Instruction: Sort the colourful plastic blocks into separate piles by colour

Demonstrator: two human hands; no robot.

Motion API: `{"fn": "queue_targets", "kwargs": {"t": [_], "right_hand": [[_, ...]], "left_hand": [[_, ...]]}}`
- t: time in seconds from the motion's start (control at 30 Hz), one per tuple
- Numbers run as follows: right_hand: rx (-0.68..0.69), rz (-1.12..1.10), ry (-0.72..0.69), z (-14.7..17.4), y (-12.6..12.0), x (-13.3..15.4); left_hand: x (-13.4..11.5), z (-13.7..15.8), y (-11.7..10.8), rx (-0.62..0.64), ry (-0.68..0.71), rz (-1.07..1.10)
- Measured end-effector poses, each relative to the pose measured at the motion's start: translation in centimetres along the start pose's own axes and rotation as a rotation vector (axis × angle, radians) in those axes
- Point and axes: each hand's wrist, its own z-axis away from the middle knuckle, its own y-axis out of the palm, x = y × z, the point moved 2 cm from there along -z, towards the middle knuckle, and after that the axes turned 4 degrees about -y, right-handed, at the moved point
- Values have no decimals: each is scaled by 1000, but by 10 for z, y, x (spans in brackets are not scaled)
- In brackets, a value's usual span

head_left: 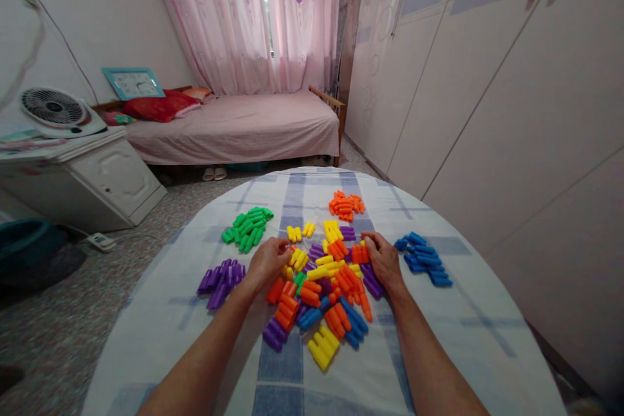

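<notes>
A mixed pile of finger-shaped plastic pieces, joined in small rows, lies mid-table: orange pieces [347, 281], yellow pieces [324, 347], purple pieces [372, 281] and blue pieces [312, 316]. At its left edge my left hand [269, 263] has its fingers closed together beside a yellow piece [298, 259]; a bit of orange shows at the fingertips, too small to name. On the opposite side, my right hand [384, 261] curls its fingers at an orange piece [361, 253], its fingertips against it. Part of the grip is hidden.
Single-colour groups surround the pile: green pieces [248, 229], purple pieces [222, 282], orange pieces [346, 205] and blue pieces [425, 260]. They rest on a round table [205, 364] with a checked cloth. Beyond stand a bed [253, 123], a cabinet [117, 175] and a wardrobe [487, 110].
</notes>
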Motion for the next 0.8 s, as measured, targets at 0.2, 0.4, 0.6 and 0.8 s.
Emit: {"fn": "queue_targets", "kwargs": {"t": [0.2, 0.4, 0.6, 0.8], "right_hand": [[-2, 10, 5, 1, -1, 3], [-2, 18, -2, 1, -1, 3], [1, 14, -18, 0, 0, 0], [2, 21, -5, 0, 0, 2]], "left_hand": [[11, -5, 12, 114, -38, 168], [1, -3, 14, 68, -63, 279], [-11, 12, 6, -8, -18, 608], [-5, 30, 5, -169, -92, 731]]}}
